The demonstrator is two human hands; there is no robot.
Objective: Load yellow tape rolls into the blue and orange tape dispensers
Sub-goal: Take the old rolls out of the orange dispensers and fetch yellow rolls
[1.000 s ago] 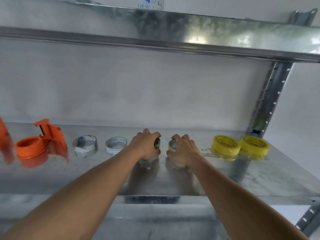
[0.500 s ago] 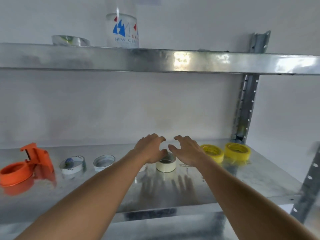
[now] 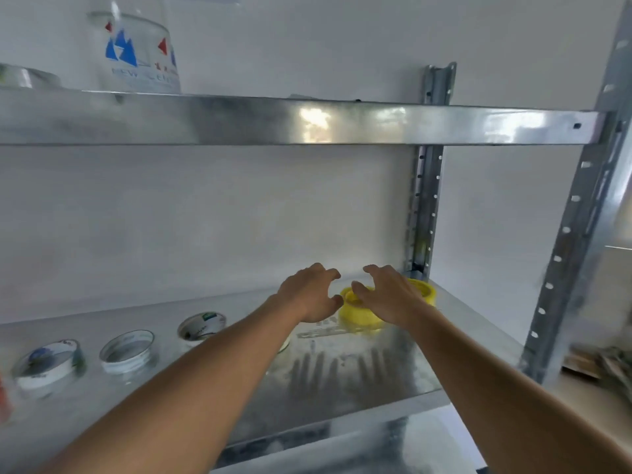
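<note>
Two yellow tape rolls lie flat on the metal shelf [image 3: 359, 378] at its right end. The nearer yellow roll [image 3: 359, 314] shows between my hands; the farther yellow roll [image 3: 425, 290] peeks out behind my right hand. My left hand [image 3: 309, 294] hovers just left of the nearer roll, fingers spread and loosely bent, holding nothing. My right hand [image 3: 388, 295] reaches over the same roll from the right, fingers apart, also holding nothing. A sliver of the orange dispenser [image 3: 4, 398] shows at the far left edge. No blue dispenser is in view.
Three clear or white tape rolls [image 3: 128, 350] lie in a row on the shelf's left half; another pale roll is mostly hidden under my left forearm. An upper shelf [image 3: 307, 123] carries a clear printed container [image 3: 136, 53]. Steel uprights [image 3: 424, 206] stand at the right.
Both hands let go of the pale rolls in the middle and moved right, arriving at the yellow rolls. The view swung right, so the orange dispenser slid almost out of frame.
</note>
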